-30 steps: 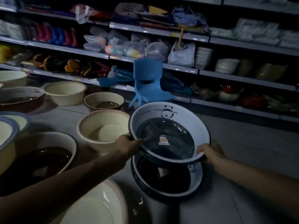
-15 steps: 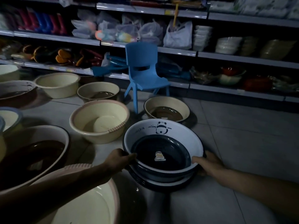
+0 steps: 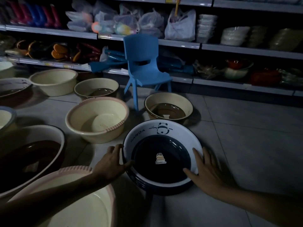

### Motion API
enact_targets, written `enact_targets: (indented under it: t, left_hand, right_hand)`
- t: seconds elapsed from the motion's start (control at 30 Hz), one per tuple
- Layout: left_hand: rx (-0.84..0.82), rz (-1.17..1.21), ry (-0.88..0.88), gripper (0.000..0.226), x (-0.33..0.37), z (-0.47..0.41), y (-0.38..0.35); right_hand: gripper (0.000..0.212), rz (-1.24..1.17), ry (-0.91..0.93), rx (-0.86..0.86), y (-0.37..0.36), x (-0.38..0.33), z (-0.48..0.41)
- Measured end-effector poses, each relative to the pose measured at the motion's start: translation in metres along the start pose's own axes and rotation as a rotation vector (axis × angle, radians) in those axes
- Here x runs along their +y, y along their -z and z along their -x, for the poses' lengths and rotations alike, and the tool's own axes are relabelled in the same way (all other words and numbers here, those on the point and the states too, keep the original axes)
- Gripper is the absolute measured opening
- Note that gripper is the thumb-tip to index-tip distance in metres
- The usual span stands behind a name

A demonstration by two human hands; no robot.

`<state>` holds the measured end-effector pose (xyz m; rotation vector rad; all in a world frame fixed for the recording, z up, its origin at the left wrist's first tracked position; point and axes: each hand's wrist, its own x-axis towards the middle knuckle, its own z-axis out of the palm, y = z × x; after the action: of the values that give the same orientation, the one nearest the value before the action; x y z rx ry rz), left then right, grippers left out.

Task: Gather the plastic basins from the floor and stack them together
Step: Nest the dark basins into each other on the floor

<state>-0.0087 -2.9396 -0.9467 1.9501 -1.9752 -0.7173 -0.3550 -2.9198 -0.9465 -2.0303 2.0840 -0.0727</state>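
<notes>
Down on the tiled floor (image 3: 242,145), right in front of the person, the panda basin (image 3: 180,134) sits nested on top of a stack of dark-rimmed basins (image 3: 139,182). Its white inner wall carries a little panda drawing and the word "PANDA" in dark letters, and on the navy bottom there is a small sticker (image 3: 160,158) that reads "Bamboo". The left hand (image 3: 113,161) rests against the basin's left side, fingers spread and fairly straight along the outside, the thumb lying over the rim. The right hand (image 3: 207,169), somewhat blurred, is splayed wide at the right side, thumb reaching in over the white wall and the other fingers straight along the outer edge; neither hand is curled round anything. Just to the left stands a cream basin with a pink ribbed rim (image 3: 96,118), and behind the stack a cream basin with a brown bottom (image 3: 168,104) has a small label inside, too dim to read. More basins lie about to the left, and a pink-rimmed one (image 3: 73,205) sits under the left forearm. A blue chair (image 3: 144,66) stands against the shelves (image 3: 246,49), whose edge strips carry price tags I cannot make out in this gloom.
</notes>
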Motion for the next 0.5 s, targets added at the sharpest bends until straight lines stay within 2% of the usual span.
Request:
enact_targets:
  t: [0.07,0.13,0.37,0.43,0.5]
  left_hand:
    - [0.014,0.044,0.014,0.086,0.000,-0.006,-0.004]
    - [0.000,0.115,0.028,0.089,-0.001,-0.013,-0.010]
    - [-0.019,0.222,-0.077,0.089,-0.010,-0.023,-0.033]
    - [-0.049,0.275,-0.098,0.089,-0.014,-0.026,-0.033]
    - [-0.141,0.307,-0.106,0.098,-0.012,-0.028,-0.033]
  right_hand:
    - [0.093,-0.038,0.024,-0.010,-0.014,-0.007,-0.001]
    - [0.087,-0.038,0.035,-0.017,-0.032,-0.010,-0.004]
    - [0.028,-0.082,0.022,0.063,-0.048,-0.006,0.000]
    - [0.021,-0.087,-0.002,0.063,-0.045,0.002,-0.001]
    - [0.024,-0.076,-0.029,0.070,-0.041,0.019,-0.003]
